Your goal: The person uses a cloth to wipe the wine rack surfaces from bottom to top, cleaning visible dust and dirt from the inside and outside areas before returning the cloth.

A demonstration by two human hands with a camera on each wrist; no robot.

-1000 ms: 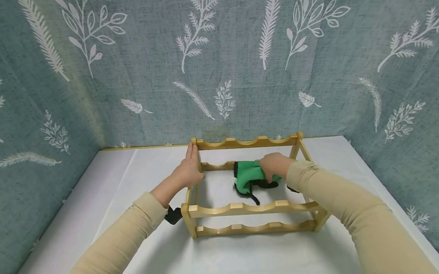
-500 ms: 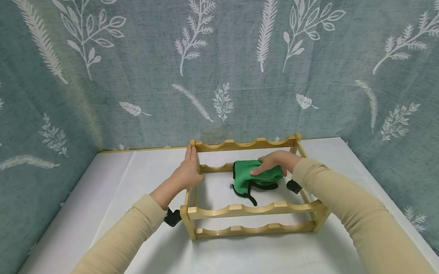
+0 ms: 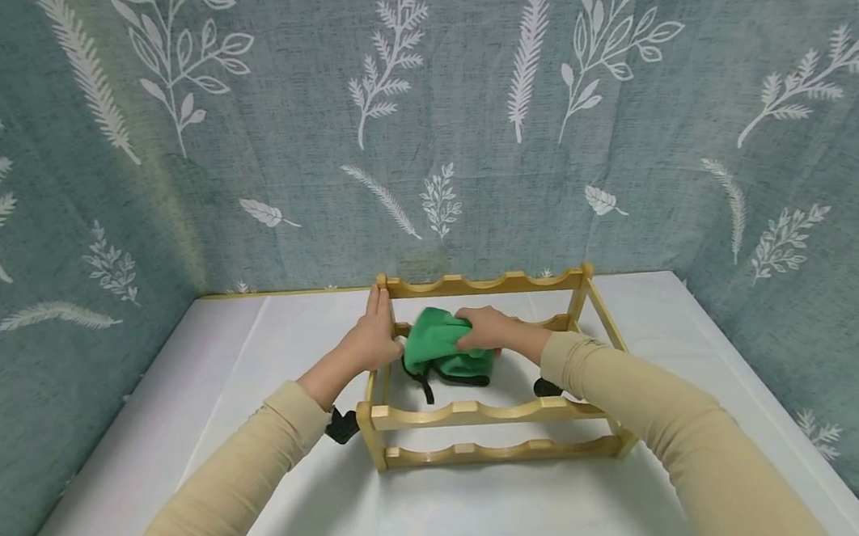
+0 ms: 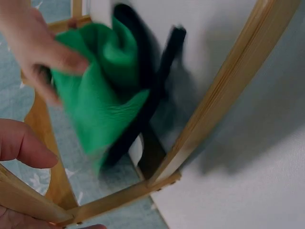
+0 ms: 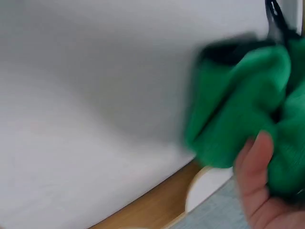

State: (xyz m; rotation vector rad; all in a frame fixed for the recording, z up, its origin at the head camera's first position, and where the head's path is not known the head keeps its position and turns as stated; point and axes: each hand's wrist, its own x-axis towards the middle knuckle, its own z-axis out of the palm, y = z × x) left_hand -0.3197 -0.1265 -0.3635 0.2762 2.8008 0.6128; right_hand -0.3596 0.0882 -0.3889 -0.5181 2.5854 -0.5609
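Plainly mid-wipe, judging by the grip and the blur: right hand (image 3: 490,329) bunched around a green cloth (image 3: 436,351) with black trim, fingers and thumb curled into the fabric, the cloth held inside the wooden rack (image 3: 495,409) close to its far lower rail and just beside the left hand (image 3: 371,338). Left hand flat, fingers straight, pressed against the rack's left end post, steadying the frame on the white surface (image 3: 504,507). Next move, by judgement, calls for firm bracing from that left palm and a pass of the cloth along the scalloped rail without snagging the dangling black strap on the wood. No brand, label or readable writing anywhere; only a white leaf pattern on the teal backdrop (image 3: 436,139).
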